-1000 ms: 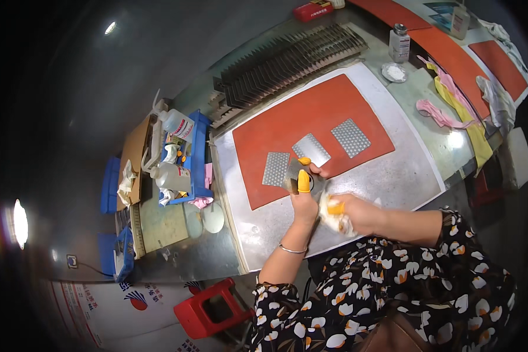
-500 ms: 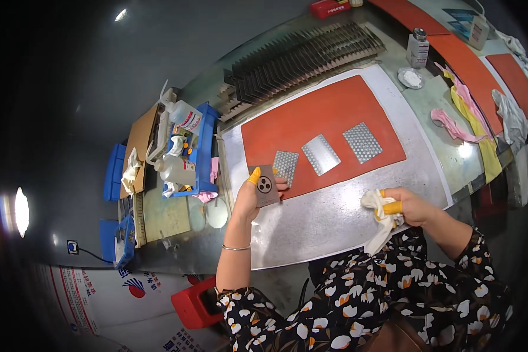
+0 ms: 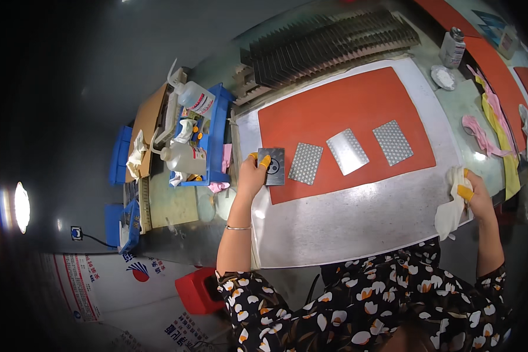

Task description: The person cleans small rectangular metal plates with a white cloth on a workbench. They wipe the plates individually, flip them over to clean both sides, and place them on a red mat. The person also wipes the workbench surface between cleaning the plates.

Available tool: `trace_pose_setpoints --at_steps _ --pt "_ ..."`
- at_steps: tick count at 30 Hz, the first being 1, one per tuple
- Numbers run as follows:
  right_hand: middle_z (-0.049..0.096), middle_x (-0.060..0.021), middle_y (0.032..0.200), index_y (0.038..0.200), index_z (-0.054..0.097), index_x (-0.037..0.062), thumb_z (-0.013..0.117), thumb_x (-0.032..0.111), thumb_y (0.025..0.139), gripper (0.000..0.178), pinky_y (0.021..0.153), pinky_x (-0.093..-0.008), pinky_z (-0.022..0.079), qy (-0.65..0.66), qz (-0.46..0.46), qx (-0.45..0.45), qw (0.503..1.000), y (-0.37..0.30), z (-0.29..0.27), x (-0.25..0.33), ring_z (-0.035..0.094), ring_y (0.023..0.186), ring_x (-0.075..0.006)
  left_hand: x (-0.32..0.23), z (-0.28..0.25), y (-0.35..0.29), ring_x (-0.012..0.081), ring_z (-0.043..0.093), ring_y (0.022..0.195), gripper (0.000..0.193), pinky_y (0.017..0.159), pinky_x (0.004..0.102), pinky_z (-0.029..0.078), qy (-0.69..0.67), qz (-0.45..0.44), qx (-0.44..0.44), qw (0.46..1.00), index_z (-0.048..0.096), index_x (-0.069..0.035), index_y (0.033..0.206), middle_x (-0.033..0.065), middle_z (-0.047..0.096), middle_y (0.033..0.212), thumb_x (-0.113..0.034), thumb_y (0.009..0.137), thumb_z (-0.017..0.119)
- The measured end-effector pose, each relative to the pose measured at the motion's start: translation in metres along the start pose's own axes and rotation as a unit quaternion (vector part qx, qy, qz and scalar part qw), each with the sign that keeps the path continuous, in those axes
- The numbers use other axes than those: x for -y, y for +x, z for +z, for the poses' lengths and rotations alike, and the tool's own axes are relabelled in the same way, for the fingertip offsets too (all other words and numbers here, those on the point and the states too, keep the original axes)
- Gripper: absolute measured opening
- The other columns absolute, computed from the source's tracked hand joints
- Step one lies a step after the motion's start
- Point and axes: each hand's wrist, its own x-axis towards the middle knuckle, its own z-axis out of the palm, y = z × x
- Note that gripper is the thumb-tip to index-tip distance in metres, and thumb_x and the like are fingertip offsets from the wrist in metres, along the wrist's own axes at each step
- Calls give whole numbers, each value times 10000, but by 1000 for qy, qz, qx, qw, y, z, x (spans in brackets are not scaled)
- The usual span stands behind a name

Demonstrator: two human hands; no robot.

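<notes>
My left hand [image 3: 252, 176] pinches the left edge of a small dark grey metal plate [image 3: 278, 175] with a round black mark. The plate is at the left edge of the orange-red mat [image 3: 358, 100]; whether it touches the mat I cannot tell. Yellow finger covers show on both hands. In a row on the mat lie a dotted plate [image 3: 305, 163], a shiny plain plate [image 3: 347, 151] and another dotted plate [image 3: 393, 142]. At the right end of the work surface, my right hand [image 3: 480, 196] is closed on a crumpled white cloth [image 3: 450, 208] hanging down.
A blue tray [image 3: 219, 132] on the left holds clear squeeze bottles [image 3: 195, 98]. Along the back stands a rack of thin dark plates [image 3: 334, 50]. A bottle [image 3: 452, 48], a small dish of white stuff [image 3: 443, 77] and pink and yellow cloths [image 3: 498, 141] lie right.
My right hand has moved right with the cloth, away from the mat. The plate in my left hand has turned, and more of the thumb and finger lies over its edge. The whole view has shifted.
</notes>
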Motion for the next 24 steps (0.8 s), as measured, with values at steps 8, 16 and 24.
trace_pose_setpoints --at_steps 8,16,24 --pt "559 -33 996 1189 472 -23 551 122 853 375 794 -236 390 -38 -101 -161 981 8 3 -44 498 887 -99 -36 -3 -43 372 586 600 313 550 424 466 261 142 -55 953 570 67 845 204 588 709 -234 776 618" --pt "564 -10 886 1108 523 -8 567 125 834 308 721 -229 404 -72 -101 -198 972 7 13 -32 490 791 -82 -127 45 -31 322 484 1009 819 861 406 384 171 389 -15 905 434 58 1194 184 504 1069 -360 583 784" --pt "588 -14 823 1086 538 -13 531 45 804 289 669 -224 421 -92 -114 -170 975 4 17 -14 511 731 -79 -148 100 -46 325 322 1096 1038 959 407 248 190 303 112 927 303 50 1299 188 353 1144 -354 506 838"
